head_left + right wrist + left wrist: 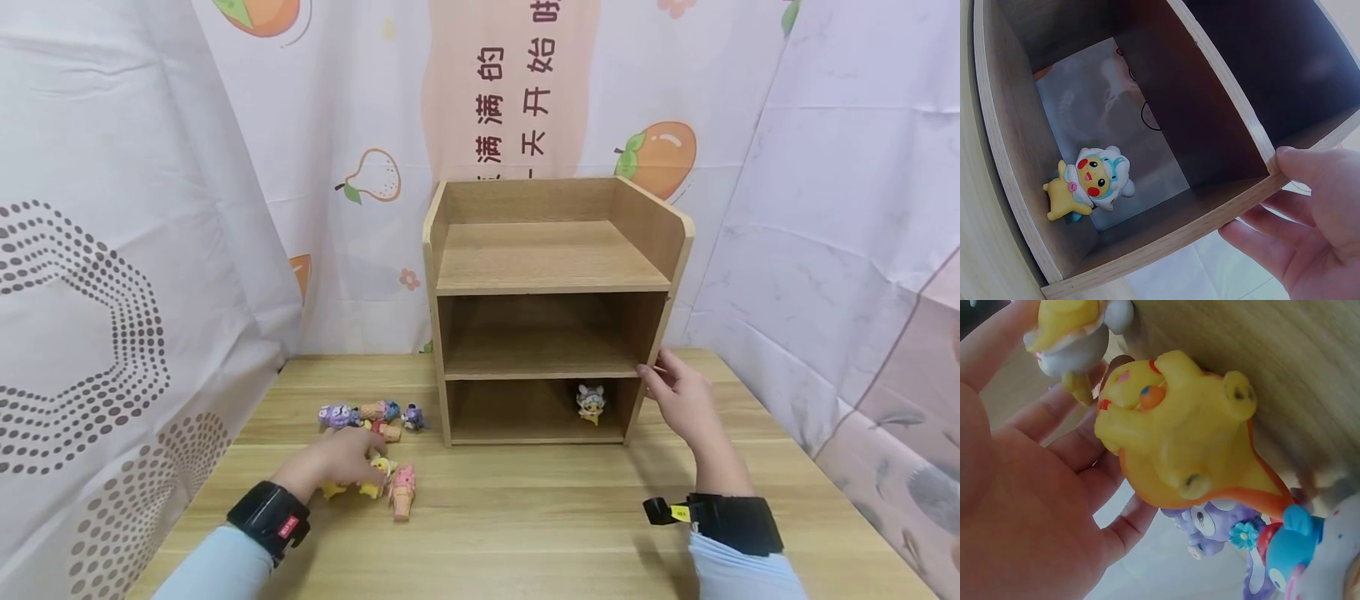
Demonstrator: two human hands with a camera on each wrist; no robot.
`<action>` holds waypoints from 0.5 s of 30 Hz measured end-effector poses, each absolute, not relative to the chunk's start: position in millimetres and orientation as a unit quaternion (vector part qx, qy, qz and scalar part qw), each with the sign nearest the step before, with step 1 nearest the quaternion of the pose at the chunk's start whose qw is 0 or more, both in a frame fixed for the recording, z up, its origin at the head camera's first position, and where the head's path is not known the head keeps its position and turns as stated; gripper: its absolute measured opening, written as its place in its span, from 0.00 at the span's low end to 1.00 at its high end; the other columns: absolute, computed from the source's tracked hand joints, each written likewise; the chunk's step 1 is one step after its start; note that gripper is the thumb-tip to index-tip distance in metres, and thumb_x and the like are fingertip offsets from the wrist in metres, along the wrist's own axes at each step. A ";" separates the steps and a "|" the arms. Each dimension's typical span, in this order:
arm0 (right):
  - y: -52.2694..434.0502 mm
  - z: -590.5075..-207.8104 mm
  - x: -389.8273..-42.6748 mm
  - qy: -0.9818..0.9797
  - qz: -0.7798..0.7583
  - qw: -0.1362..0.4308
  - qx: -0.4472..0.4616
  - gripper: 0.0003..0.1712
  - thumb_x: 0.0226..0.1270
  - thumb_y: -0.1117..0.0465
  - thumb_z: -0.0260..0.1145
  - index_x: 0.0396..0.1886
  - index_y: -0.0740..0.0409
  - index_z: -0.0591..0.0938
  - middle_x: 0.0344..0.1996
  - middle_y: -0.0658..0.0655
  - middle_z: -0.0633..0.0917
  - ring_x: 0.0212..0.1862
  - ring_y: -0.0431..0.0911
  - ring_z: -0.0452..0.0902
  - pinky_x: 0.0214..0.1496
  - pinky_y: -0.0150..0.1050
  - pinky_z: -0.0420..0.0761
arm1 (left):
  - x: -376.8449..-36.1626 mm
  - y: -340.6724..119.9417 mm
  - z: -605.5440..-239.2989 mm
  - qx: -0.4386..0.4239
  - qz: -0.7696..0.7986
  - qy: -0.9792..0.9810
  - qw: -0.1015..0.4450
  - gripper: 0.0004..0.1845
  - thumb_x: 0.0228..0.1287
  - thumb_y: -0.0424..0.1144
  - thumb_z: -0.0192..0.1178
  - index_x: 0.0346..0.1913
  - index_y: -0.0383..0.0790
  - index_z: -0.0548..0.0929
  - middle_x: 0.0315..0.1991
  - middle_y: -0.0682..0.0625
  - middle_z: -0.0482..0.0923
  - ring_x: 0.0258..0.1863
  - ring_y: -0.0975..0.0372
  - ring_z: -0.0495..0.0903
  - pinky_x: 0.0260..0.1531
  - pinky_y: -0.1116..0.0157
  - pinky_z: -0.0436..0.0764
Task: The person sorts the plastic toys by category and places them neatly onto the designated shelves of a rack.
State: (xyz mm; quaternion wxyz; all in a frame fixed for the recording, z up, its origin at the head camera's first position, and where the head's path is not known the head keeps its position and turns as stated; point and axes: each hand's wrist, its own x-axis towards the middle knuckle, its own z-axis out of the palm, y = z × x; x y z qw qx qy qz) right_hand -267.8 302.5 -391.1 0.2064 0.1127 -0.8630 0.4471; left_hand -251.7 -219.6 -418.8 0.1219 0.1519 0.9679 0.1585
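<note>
- Now my left hand [337,463] lies low on the wooden counter [525,517], among a small group of toy figures, and it rests over the yellow figure [372,479].
- From the left wrist view, the fingers [1054,412] of this hand are straight and spread, the palm is open, and the yellow figure [1179,431] is just beside the palm; I cannot tell if the fingers really touch it.
- Close to this hand lies a pink figure [402,490] on its side, just right of the yellow one.
- Behind the hand, nearer to the shelf, there are a purple figure [335,416], a blue and orange figure [378,409] and a small dark purple figure [413,417], all close together.
- My right hand [678,400] is at the right side wall of the wooden shelf unit [551,308], near the level of the middle board.
- In the right wrist view, my thumb [1300,164] presses on the front edge of this wall, and the other fingers are lightly bent behind it, so the hand holds the wall between them.
- Inside the lowest compartment, toward its right side, stands one small figure in a white hood [590,402]; the right wrist view shows it with a yellow body and red cheeks [1094,181].
- Both wrists carry a black band, and the sleeves are light blue.
- Printed curtains with fruit pictures hang behind and beside the counter.
</note>
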 end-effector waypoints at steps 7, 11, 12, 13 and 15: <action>302.9 -391.6 -269.2 -0.863 0.444 0.211 0.114 0.31 0.81 0.55 0.58 0.76 0.65 0.67 0.63 0.75 0.76 0.60 0.66 0.77 0.45 0.43 0.85 | -251.5 -219.7 -416.1 0.156 0.169 0.965 0.123 0.23 0.52 0.48 0.78 0.50 0.45 0.87 0.43 0.54 0.84 0.38 0.59 0.77 0.56 0.42 0.70; 302.7 -392.2 -269.9 -0.863 0.444 0.211 0.114 0.31 0.81 0.56 0.58 0.75 0.66 0.67 0.62 0.75 0.77 0.59 0.66 0.78 0.45 0.44 0.85 | -251.9 -219.2 -417.7 0.157 0.179 0.962 0.130 0.21 0.52 0.46 0.78 0.49 0.45 0.87 0.41 0.55 0.82 0.35 0.59 0.75 0.44 0.51 0.77; 302.8 -392.4 -269.9 -0.863 0.444 0.211 0.113 0.31 0.81 0.56 0.58 0.75 0.66 0.67 0.62 0.75 0.77 0.59 0.66 0.78 0.45 0.42 0.86 | -252.0 -218.8 -417.9 0.157 0.182 0.962 0.133 0.21 0.52 0.45 0.78 0.49 0.45 0.87 0.40 0.55 0.82 0.34 0.59 0.75 0.41 0.53 0.77; 302.9 -392.3 -269.8 -0.864 0.443 0.211 0.112 0.31 0.81 0.56 0.58 0.75 0.66 0.67 0.62 0.75 0.77 0.59 0.66 0.78 0.45 0.40 0.86 | -252.1 -218.4 -418.0 0.155 0.185 0.961 0.135 0.20 0.52 0.45 0.78 0.48 0.45 0.87 0.41 0.55 0.82 0.34 0.59 0.75 0.40 0.53 0.77; 303.1 -392.0 -269.4 -0.865 0.443 0.209 0.111 0.31 0.81 0.56 0.57 0.76 0.66 0.66 0.62 0.75 0.76 0.60 0.66 0.77 0.44 0.35 0.85 | -252.9 -217.4 -418.8 0.154 0.186 0.961 0.136 0.20 0.52 0.45 0.78 0.48 0.46 0.87 0.42 0.55 0.82 0.34 0.59 0.75 0.40 0.54 0.77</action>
